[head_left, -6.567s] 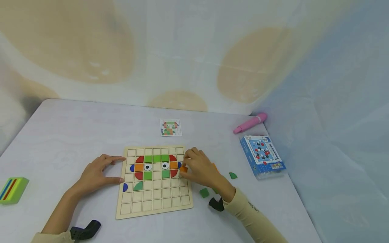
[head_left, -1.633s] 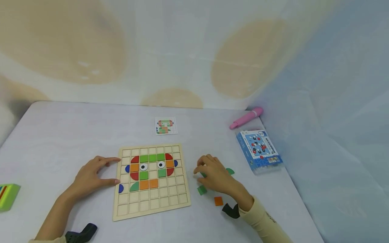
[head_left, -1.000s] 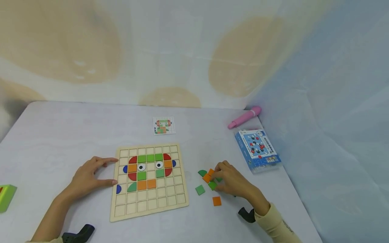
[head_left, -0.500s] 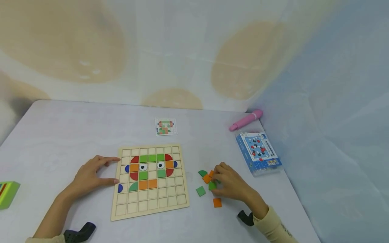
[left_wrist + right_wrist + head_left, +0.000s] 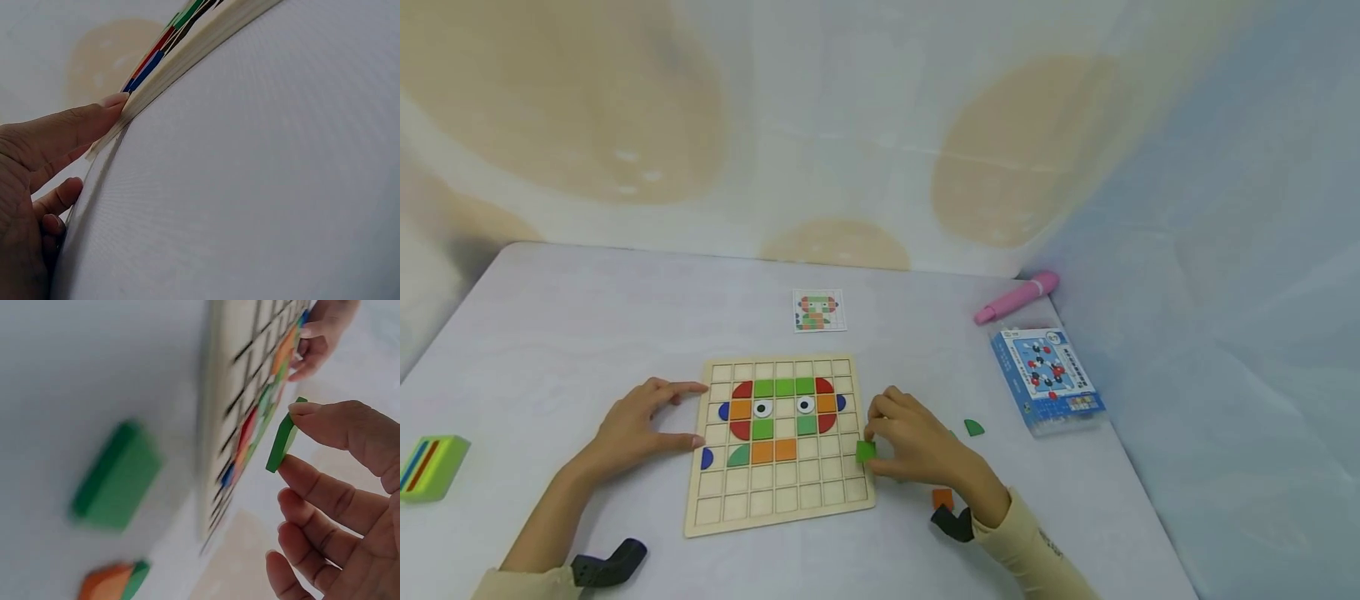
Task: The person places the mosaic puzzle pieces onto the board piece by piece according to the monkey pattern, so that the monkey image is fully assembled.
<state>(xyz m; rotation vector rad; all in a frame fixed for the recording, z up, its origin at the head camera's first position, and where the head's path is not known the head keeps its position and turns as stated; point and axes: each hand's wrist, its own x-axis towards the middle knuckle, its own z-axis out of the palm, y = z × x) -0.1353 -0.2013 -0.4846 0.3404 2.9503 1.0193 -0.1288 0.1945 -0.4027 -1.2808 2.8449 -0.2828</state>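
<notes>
A wooden grid board (image 5: 782, 500) lies on the table, with red, green, orange and blue tiles and two eye tiles in its cells. My left hand (image 5: 630, 429) touches the board's left edge with thumb and index finger spread apart; the left wrist view shows the thumb against the rim. Above the board's right edge, my right hand (image 5: 921, 442) pinches a green square tile (image 5: 285, 436) between thumb and index finger, its other fingers loosely bent. Loose tiles lie right of the board, among them an orange square (image 5: 942, 498) and a green quarter-round tile (image 5: 973, 427); my right hand partly hides others.
A small pattern card (image 5: 819, 311) lies behind the board. At the table's right side are a pink pen-like object (image 5: 1018, 298) and a blue box (image 5: 1047, 379). A light green block with coloured stripes (image 5: 436, 468) sits at the far left.
Two orange squares have come onto the board beside the green quarter-round. My right hand has picked up a green square from the loose tiles and moved left to the board. The left hand stays put.
</notes>
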